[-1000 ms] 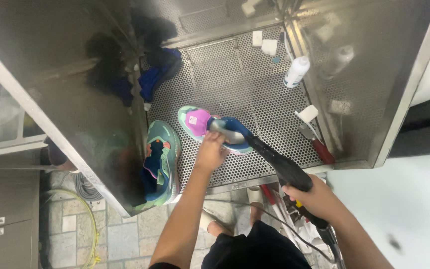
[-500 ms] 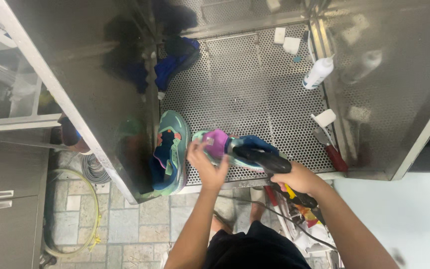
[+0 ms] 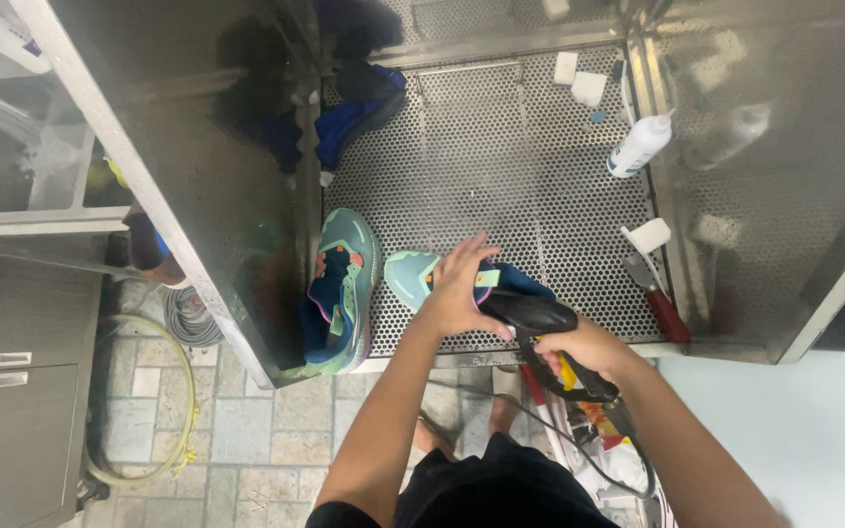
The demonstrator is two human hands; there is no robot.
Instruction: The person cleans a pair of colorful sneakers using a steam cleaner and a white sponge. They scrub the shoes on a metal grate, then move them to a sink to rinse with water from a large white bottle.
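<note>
From the head view, the left hand (image 3: 457, 288) lies spread over the shoe (image 3: 413, 274), fingers wide, pressing and holding it on the holed metal surface (image 3: 501, 166). The shoe sits near the front edge, at about 6 o'clock on the surface, with its toe pointing to 9 o'clock. The right hand (image 3: 579, 347) is wrapped tight round the handle of a black sprayer (image 3: 530, 313), whose nose rests right at the shoe's heel end. A second shoe (image 3: 339, 293) leans against the left wall, just beside the first. At 1 o'clock stands a white bottle (image 3: 641, 147), and at 3 o'clock lies a brush (image 3: 652, 284) with a red handle. To do this well, I think the left hand should keep the shoe pinned flat so it cannot slide, fingers clear of the nose, and the sprayer should aim down at the shoe.
</note>
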